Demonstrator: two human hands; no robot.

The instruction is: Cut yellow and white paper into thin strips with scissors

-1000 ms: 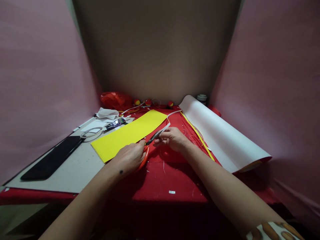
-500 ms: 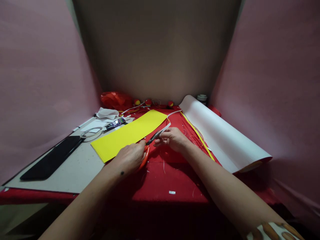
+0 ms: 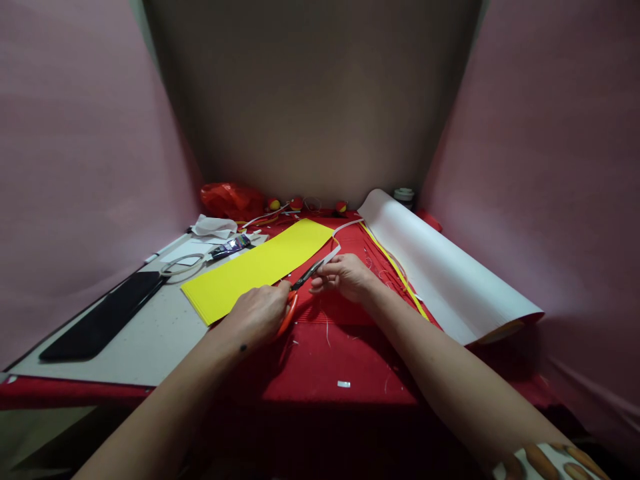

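Observation:
My left hand [image 3: 263, 310] is wrapped round the orange-handled scissors [image 3: 289, 313], whose dark blades point up and right to the fingertips of my right hand [image 3: 345, 275]. Those fingers are pinched on the near end of a thin white strip [image 3: 332, 254]. The strip curves away from them toward the back. Blade tips and strip meet at my right fingertips; whether the blades touch the strip is too small to tell. Beside my left hand lies a stack of yellow sheets [image 3: 255, 268], slanting across the grey board and the red cloth.
A black flat object [image 3: 105, 320], a hoop [image 3: 183, 265] and a dark packet [image 3: 229, 247] lie on the grey board [image 3: 150, 347]. On the right is a large white roll [image 3: 440, 267]. A red bag [image 3: 233, 199] and small red-yellow balls [image 3: 296, 203] are at the back.

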